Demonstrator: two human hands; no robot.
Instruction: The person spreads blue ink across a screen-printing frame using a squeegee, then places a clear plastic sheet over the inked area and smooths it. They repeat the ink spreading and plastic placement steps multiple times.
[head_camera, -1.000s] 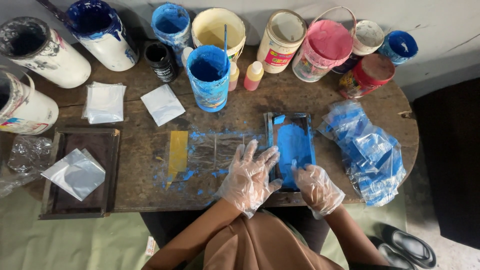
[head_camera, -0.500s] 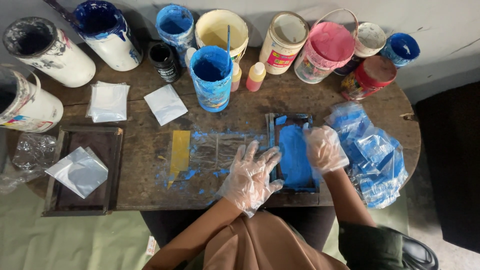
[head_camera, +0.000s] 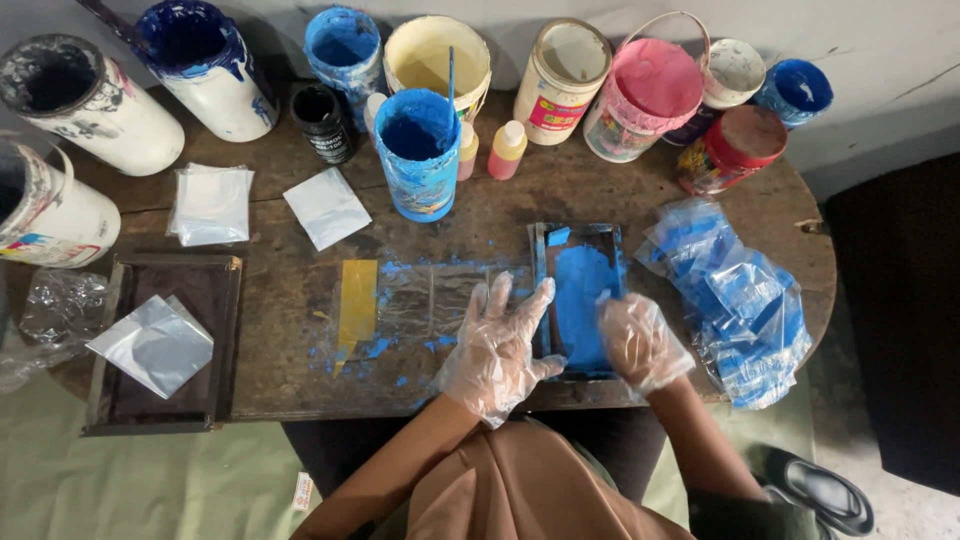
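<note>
Change, right hand: half a second ago up at the frame's far right corner; now drawn back to the near right side, over the blue paint.
Change, left hand: same place as before, flat, fingers spread.
Left hand, state: gloved in clear plastic, open wide, holding nothing, fingertips touching the left bar of the screen frame, palm on the paint-smeared clear sheet.
Right hand, state: gloved, fingers curled loosely on the frame's near right part; whether anything is gripped cannot be told.
Screen frame, place: on the wooden table, close to the near edge, right of centre.
Screen frame, look: dark rectangular border, mesh covered almost wholly in bright blue paint, small dark patch at the far right corner.
Left of frame: clear sheet with blue smears, then a yellow strip at its left end.
Right of frame: heap of blue-stained plastic bags by the right edge.
Far edge: blue paint tub with a stick in it, among other pots.
</note>
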